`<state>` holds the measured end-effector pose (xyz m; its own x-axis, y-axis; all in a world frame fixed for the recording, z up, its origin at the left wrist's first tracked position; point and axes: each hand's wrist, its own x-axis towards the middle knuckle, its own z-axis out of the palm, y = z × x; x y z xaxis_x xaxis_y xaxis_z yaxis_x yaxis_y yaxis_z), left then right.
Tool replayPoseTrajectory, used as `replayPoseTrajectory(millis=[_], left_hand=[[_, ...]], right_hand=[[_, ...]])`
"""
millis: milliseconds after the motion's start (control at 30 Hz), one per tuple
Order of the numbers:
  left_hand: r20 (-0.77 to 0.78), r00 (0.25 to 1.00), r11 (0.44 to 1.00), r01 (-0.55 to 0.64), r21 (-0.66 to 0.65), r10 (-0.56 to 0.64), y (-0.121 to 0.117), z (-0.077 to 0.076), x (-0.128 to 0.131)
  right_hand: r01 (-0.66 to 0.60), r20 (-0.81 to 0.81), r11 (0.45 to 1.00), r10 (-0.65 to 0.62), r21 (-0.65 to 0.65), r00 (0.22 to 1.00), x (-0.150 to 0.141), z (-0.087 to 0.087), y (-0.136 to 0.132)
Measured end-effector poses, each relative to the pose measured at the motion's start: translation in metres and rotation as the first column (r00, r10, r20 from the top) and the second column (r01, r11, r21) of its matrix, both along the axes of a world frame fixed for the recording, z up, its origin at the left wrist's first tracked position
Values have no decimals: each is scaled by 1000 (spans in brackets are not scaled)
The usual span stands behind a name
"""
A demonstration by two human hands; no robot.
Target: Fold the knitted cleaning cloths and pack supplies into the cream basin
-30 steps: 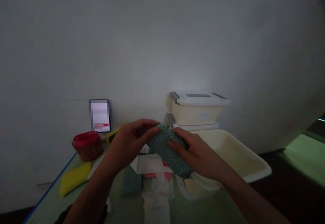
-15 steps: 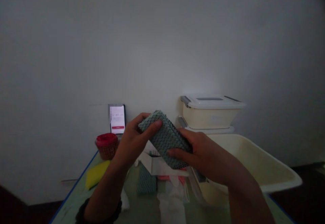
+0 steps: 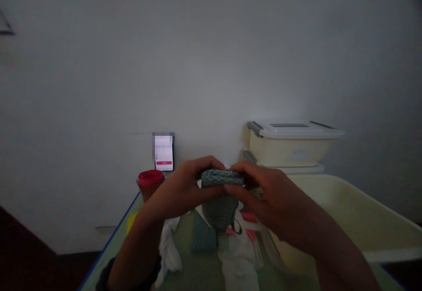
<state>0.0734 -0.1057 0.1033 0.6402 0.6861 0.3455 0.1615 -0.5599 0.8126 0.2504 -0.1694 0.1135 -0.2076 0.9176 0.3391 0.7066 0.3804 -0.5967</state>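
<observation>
Between both hands, above the table, is a green woven-textured scrubbing sponge, its narrow edge turned up toward me. A small dark loop hangs from its lower right side. My left hand pinches its upper left end, thumb in front and fingers behind. At the upper right, my right hand grips it in the same way, with the fingertips partly hidden. Below it on the table lies a second green sponge of like texture. White gloves or cloths lie to the right of that one.
A cream basin stands at right, before a lidded storage box. A phone leans on the wall behind a red-lined wicker basket. A yellow sponge is mostly behind my left forearm. White fabric lies beside it.
The held sponge has turned from a slanted, face-on pose to edge-up, with both hands still on it. My hands have come closer together. The view has swung left, so the surroundings sit further right.
</observation>
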Motion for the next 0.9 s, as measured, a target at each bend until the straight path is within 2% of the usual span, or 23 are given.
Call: replayPoseTrajectory(millis=[67, 200, 367, 467, 567, 633, 767, 833, 900], left_hand=[[21, 1000, 1000, 4, 10, -4, -4, 2, 0], [80, 995, 996, 58, -69, -52, -6, 3, -1], [70, 990, 988, 129, -89, -123, -7, -1, -1], [-27, 986, 985, 160, -57, -162, -6, -3, -1], [-84, 983, 986, 166, -9, -166, -2, -5, -1], [-43, 990, 989, 138, 48, -136, 1, -4, -3], [153, 983, 981, 78, 178, -106, 3, -1, -9], [151, 983, 973, 66, 220, -101, 2, 0, -11], [75, 996, 972, 39, 233, -58, 2, 1, -12]], right_hand=[[-24, -28, 1000, 24, 1, 999, 2, 0, 0], [-53, -82, 998, 55, 32, 995, 7, 1, -2], [-16, -141, 992, 34, 128, 989, 5, 2, 1], [59, -184, 978, -21, 202, 983, 7, 3, 3], [90, -137, 952, -51, 294, 989, 10, 3, 5], [80, -92, 943, -53, 323, 994, 12, 3, 4], [57, -56, 944, -41, 324, 998, 12, 3, 2], [40, -70, 952, -20, 303, 997, 11, 3, 1], [18, -103, 962, 11, 273, 995, 10, 4, 0]])
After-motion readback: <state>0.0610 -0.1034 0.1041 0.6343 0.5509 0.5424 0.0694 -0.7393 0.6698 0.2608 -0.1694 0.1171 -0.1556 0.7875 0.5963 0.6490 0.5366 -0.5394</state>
